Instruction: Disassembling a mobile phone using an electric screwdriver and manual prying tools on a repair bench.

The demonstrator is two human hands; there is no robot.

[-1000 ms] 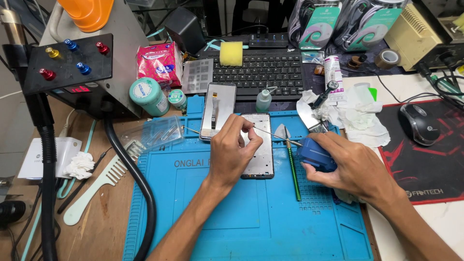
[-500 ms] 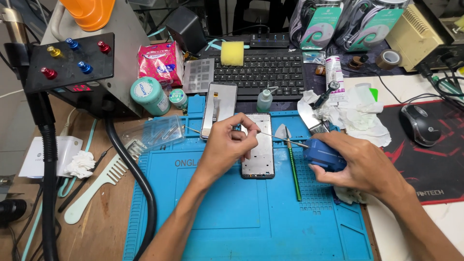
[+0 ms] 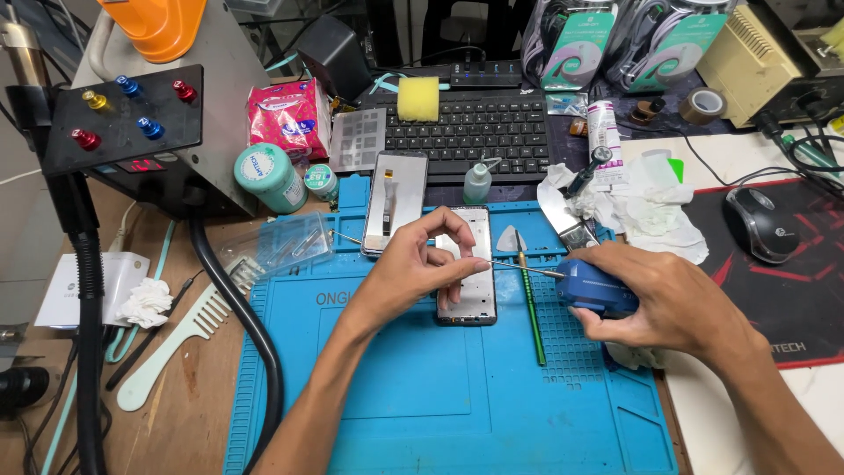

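Note:
An opened phone frame lies on the blue work mat. My left hand hovers over its left side, with thumb and forefinger pinched at the tip of a thin metal needle. That needle sticks out leftward from a blue hand tool, which my right hand grips just right of the phone. A detached phone screen rests at the mat's far edge. A green-handled tool lies between the phone and my right hand.
A black keyboard with a yellow sponge sits behind the mat. To the left stand a hot-air station with its black hose, a teal jar and a comb. Right: crumpled tissues and a mouse.
My left hand has come off the phone's top and now pinches the needle tip. My right hand with the blue tool has shifted slightly down and right.

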